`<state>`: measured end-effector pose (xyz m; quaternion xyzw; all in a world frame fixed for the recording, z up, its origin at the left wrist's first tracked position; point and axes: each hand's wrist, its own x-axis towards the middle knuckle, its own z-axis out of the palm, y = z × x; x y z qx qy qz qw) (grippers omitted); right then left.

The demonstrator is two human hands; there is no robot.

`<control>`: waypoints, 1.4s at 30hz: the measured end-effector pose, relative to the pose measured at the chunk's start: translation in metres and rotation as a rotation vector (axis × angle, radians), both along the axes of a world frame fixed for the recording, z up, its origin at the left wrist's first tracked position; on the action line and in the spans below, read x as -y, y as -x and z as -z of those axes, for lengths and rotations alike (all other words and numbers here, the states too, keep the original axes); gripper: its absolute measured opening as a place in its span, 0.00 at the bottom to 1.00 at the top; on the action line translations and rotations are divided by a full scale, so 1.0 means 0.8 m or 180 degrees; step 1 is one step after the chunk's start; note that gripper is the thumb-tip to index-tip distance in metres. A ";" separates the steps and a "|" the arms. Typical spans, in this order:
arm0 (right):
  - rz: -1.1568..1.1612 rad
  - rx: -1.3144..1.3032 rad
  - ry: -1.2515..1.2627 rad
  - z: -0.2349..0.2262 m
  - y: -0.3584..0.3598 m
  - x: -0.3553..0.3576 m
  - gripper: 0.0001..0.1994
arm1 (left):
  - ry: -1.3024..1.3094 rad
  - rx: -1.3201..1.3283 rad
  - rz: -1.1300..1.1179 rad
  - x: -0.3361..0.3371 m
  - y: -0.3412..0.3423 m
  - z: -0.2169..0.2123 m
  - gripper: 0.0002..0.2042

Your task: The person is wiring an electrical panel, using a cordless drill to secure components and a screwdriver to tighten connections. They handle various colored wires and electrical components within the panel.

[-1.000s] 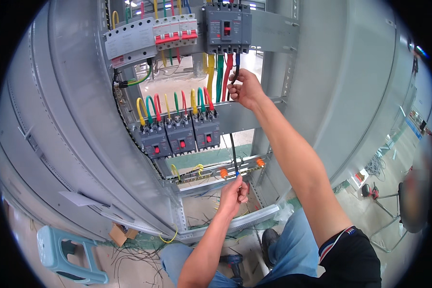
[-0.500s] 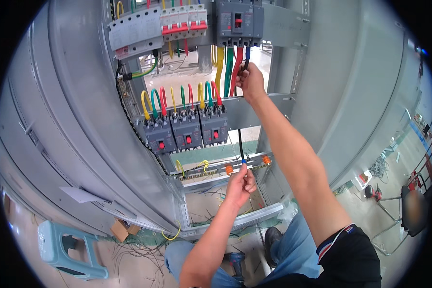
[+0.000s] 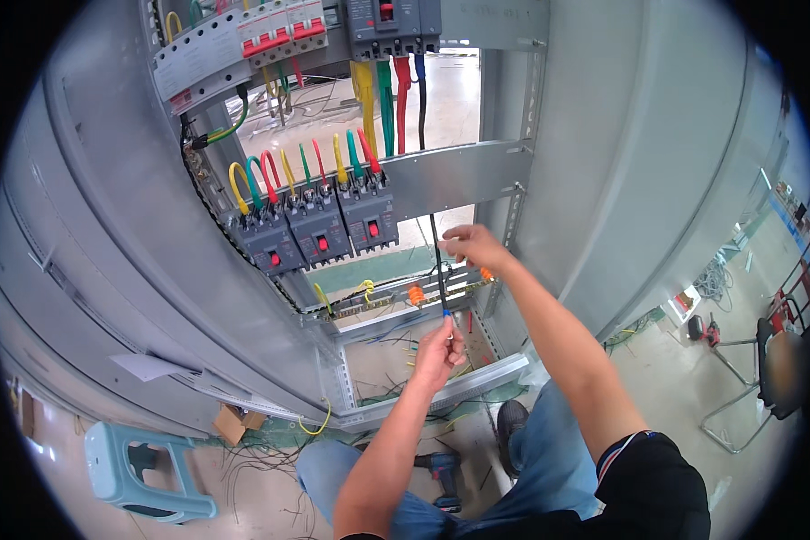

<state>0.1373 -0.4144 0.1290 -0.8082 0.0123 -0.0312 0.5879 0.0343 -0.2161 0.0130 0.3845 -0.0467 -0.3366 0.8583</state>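
My left hand, low in front of the cabinet, pinches the lower end of a black cable by its blue sleeve. The cable runs up behind a metal crossbar to the large grey circuit breaker, beside its yellow, green and red cables. My right hand is just right of the cable below the crossbar. Its fingers reach toward the cable, slightly apart and blurred, apparently not gripping it.
Several smaller breakers with looped wires stand left of the cable. Orange insulators sit on a low rail. A blue stool, a cordless drill and loose wire scraps lie about the floor. A chair stands right.
My right hand has let go of the cable near the large breaker and come down below the crossbar. My left hand keeps its hold on the cable end. The view has shifted.
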 end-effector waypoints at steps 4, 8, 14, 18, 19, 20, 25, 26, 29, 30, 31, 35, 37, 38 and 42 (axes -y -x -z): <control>-0.1000 -0.0613 -0.1048 0.044 -0.009 -0.001 0.27 | 0.0101 -0.0109 0.0059 -0.001 0.002 0.001 0.21; -0.1056 -0.0694 -0.1646 0.053 -0.024 -0.009 0.21 | 0.0113 0.0136 0.0272 -0.008 -0.003 -0.001 0.20; -0.0951 -0.0316 -0.1159 0.049 -0.030 -0.009 0.15 | -0.1032 0.1019 0.0458 -0.004 -0.014 -0.004 0.14; -0.1070 -0.0404 -0.1490 0.054 -0.024 0.000 0.11 | -0.1426 0.1235 0.0674 -0.012 -0.025 -0.005 0.15; -0.1056 -0.0460 -0.1386 0.054 -0.023 0.001 0.11 | -0.1523 0.1299 0.0533 -0.013 -0.024 -0.005 0.16; -0.1042 -0.0516 -0.1282 0.054 -0.022 0.002 0.11 | -0.1621 0.1362 0.0394 -0.013 -0.022 -0.005 0.17; -0.0617 -0.0379 -0.1152 0.065 -0.016 -0.024 0.11 | -0.2087 0.1031 -0.0665 -0.003 -0.020 0.000 0.21; -0.0481 -0.0346 -0.1211 0.068 -0.012 -0.029 0.10 | -0.2335 0.1216 -0.0903 0.001 -0.019 0.006 0.17; -0.0101 -0.0313 -0.1022 0.066 -0.001 -0.051 0.09 | -0.3089 0.1851 -0.1568 0.004 -0.022 0.012 0.17; 0.0015 -0.0238 -0.1144 0.064 0.004 -0.057 0.09 | -0.3261 0.1932 -0.1770 0.007 -0.019 0.011 0.19; 0.0098 -0.0204 -0.1092 0.061 0.010 -0.064 0.09 | -0.3311 0.2000 -0.1865 0.009 -0.017 0.010 0.18; 0.0318 -0.0160 -0.0840 0.052 0.022 -0.074 0.10 | -0.3548 0.2583 -0.2378 0.012 -0.014 0.012 0.17; 0.0333 -0.0188 -0.0843 0.052 0.026 -0.071 0.10 | -0.3828 0.2809 -0.2409 0.014 -0.013 0.002 0.17; 0.0310 -0.0196 -0.0914 0.052 0.027 -0.070 0.10 | -0.4039 0.2808 -0.2290 0.012 -0.012 -0.003 0.17; -0.0201 -0.0211 -0.1032 0.047 0.033 -0.048 0.14 | -0.3599 0.2738 -0.2079 0.007 -0.018 -0.002 0.22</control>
